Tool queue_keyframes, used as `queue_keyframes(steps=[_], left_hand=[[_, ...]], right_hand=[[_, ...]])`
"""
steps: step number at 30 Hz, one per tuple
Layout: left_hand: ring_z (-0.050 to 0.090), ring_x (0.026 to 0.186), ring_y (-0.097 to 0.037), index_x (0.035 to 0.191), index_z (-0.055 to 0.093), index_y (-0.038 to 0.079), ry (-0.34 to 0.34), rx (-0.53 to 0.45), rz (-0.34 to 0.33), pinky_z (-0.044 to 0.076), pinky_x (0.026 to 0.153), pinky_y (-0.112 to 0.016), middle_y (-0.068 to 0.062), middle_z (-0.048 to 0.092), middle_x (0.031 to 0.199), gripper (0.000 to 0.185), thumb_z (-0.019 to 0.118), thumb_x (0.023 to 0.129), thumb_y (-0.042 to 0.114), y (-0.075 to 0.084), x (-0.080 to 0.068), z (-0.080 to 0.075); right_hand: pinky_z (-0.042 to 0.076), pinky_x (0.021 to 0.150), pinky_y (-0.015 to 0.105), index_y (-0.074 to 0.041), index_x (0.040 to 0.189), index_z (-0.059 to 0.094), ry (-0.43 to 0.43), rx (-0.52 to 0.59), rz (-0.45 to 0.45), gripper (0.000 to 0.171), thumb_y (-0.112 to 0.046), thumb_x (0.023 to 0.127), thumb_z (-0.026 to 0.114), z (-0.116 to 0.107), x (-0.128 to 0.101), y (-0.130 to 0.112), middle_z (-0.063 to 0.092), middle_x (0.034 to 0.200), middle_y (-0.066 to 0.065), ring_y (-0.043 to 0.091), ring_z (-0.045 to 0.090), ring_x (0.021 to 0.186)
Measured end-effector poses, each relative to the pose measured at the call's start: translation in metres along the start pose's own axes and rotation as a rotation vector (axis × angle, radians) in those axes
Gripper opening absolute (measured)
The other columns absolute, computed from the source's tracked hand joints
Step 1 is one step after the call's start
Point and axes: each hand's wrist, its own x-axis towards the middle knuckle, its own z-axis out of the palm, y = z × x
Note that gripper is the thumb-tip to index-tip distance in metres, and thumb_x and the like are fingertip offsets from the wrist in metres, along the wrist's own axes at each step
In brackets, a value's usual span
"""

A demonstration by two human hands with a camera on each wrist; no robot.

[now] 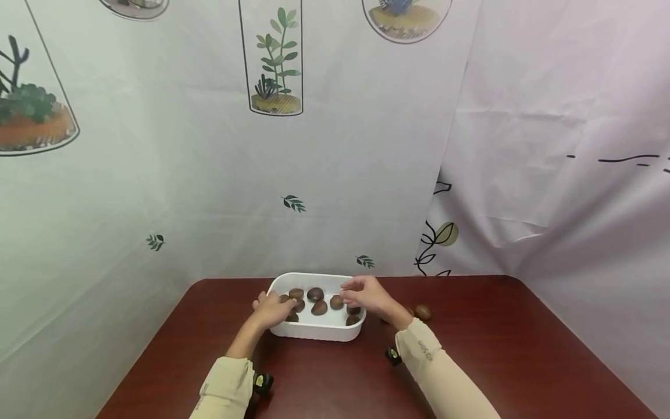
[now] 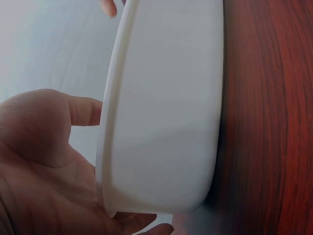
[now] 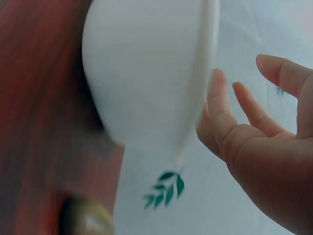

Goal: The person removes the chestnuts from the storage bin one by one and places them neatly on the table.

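Observation:
A white tray (image 1: 314, 333) stands mid-table and holds several brown chestnuts (image 1: 315, 294). My left hand (image 1: 280, 307) lies at the tray's left end, its fingers reaching over the rim among the chestnuts. In the left wrist view the palm (image 2: 44, 161) is spread beside the tray wall (image 2: 166, 112), and the fingertips are hidden behind the rim. My right hand (image 1: 352, 291) hovers over the tray's right side. In the right wrist view this hand (image 3: 244, 103) has relaxed fingers that hold nothing, just beyond the tray rim (image 3: 203, 73).
A loose chestnut (image 1: 423, 312) lies on the dark red table (image 1: 497, 349) right of the tray, also seen as a chestnut (image 3: 85, 220) low in the right wrist view. White printed curtains (image 1: 262, 174) close off the back and sides.

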Motion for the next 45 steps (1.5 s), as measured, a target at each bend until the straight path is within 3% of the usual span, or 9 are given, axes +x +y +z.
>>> queue_keyframes(steps=[9,16,22,30,38,45], left_hand=[[0.037,0.112,-0.046,0.081,0.058,0.000,0.007,-0.008,0.021,0.026,0.091,-0.057,-0.024,0.059,0.102,0.030,0.056,0.092,0.027,0.002,-0.002,0.001],[0.034,0.113,-0.049,0.096,0.060,-0.008,0.002,-0.013,-0.006,0.028,0.091,-0.057,-0.029,0.056,0.112,0.037,0.057,0.092,0.028,0.001,0.000,0.000],[0.033,0.115,-0.050,0.096,0.060,-0.007,0.003,-0.014,-0.014,0.028,0.092,-0.058,-0.030,0.054,0.116,0.036,0.057,0.093,0.029,0.000,0.001,-0.001],[0.030,0.116,-0.053,0.122,0.052,-0.018,-0.007,-0.018,-0.048,0.032,0.093,-0.059,-0.035,0.044,0.123,0.057,0.057,0.092,0.031,-0.001,-0.001,0.000],[0.033,0.116,-0.050,0.107,0.060,-0.011,0.011,-0.006,-0.021,0.029,0.093,-0.058,-0.031,0.050,0.119,0.045,0.057,0.091,0.031,0.000,-0.001,0.001],[0.032,0.115,-0.052,0.115,0.055,-0.016,0.005,-0.019,-0.036,0.030,0.092,-0.058,-0.034,0.046,0.120,0.053,0.057,0.091,0.031,-0.001,-0.002,0.001]], right_hand=[[0.058,0.075,0.039,0.013,0.117,0.063,-0.059,0.011,0.070,0.034,-0.004,0.089,0.071,0.026,0.012,0.004,0.070,0.101,0.016,0.041,0.070,0.093],[0.057,0.077,0.044,0.013,0.116,0.062,-0.109,0.069,0.102,0.035,-0.005,0.088,0.072,0.033,0.022,0.007,0.070,0.104,0.026,0.041,0.070,0.093],[0.057,0.078,0.043,0.011,0.115,0.065,-0.127,0.079,0.132,0.033,-0.007,0.088,0.072,0.041,0.028,0.006,0.071,0.097,0.017,0.039,0.070,0.092],[0.058,0.070,0.038,0.007,0.111,0.067,-0.095,0.056,0.156,0.029,-0.008,0.087,0.073,0.051,0.032,0.014,0.072,0.093,0.016,0.029,0.072,0.082],[0.057,0.060,0.034,0.002,0.104,0.068,-0.095,-0.003,0.167,0.022,-0.009,0.086,0.073,0.054,0.031,0.014,0.070,0.082,0.012,0.014,0.065,0.062],[0.057,0.062,0.035,0.003,0.105,0.064,-0.076,-0.039,0.197,0.026,-0.009,0.084,0.073,0.056,0.030,0.016,0.066,0.083,0.007,0.017,0.067,0.069]])
